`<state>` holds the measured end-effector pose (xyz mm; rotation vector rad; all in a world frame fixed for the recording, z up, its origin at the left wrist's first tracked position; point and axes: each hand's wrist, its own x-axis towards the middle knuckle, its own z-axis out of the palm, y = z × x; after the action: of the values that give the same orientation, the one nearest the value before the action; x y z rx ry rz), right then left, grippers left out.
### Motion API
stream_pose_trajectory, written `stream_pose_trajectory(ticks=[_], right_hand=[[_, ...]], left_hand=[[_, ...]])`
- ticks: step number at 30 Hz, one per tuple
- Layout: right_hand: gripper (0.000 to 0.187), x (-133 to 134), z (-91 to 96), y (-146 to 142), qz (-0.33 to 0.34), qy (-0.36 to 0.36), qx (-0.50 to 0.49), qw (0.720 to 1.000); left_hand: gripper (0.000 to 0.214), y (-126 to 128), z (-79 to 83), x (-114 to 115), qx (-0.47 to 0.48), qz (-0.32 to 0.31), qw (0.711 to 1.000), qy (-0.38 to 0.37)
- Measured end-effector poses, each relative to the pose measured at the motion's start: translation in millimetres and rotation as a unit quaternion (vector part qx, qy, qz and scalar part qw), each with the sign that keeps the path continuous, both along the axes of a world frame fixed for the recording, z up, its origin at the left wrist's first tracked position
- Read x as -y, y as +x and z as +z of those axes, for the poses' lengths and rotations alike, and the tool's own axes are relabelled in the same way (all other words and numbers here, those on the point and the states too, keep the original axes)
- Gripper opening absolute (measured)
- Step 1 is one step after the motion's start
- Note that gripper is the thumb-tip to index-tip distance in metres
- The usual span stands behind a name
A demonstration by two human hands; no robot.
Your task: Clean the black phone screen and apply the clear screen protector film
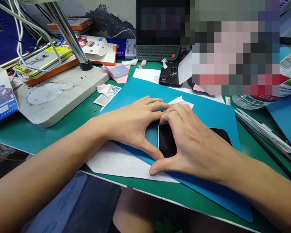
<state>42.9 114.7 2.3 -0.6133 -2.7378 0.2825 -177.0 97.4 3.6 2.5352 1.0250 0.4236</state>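
Note:
A black smartphone (167, 142) lies face up on a blue mat (208, 113) near the desk's front edge. My right hand (191, 142) lies over the phone, fingertips pressed together on its far end and thumb along its near left corner. My left hand (133, 123) rests on the mat just left of the phone, wearing a ring; its thumb touches the phone's left edge and its fingers reach toward the right fingertips. A crumpled white wipe (181, 101) sits just beyond both sets of fingertips.
A white lamp base (60, 94) with a metal arm stands at left, boxes stacked behind it. A second dark phone (171, 74) lies at the back centre. Thin tools (264, 129) and a plastic bottle (247, 102) are at right. White paper (116, 161) lies under the mat.

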Motion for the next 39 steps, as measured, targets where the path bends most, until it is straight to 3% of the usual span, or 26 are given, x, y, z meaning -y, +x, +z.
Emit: stream_pose_trajectory(ticks=[14,23,31,39], right_hand=[[0.089,1.1,3.3,0.8,0.01,0.021,-0.016,1.0],[0.081,1.0,9.9,2.1,-0.004,-0.064,-0.037,0.997],[0.069,3.5,18.0,2.3,0.004,-0.087,-0.037,0.996],[0.073,2.1,25.6,7.7,-0.017,-0.119,-0.045,0.992]], left_hand=[[0.088,2.2,1.8,1.5,0.004,-0.006,1.0,0.017],[0.086,5.4,4.0,4.3,0.014,0.003,1.0,0.016],[0.074,6.9,4.1,2.5,0.028,0.006,0.999,0.019],[0.069,7.0,4.7,3.2,0.05,0.009,0.998,0.034]])
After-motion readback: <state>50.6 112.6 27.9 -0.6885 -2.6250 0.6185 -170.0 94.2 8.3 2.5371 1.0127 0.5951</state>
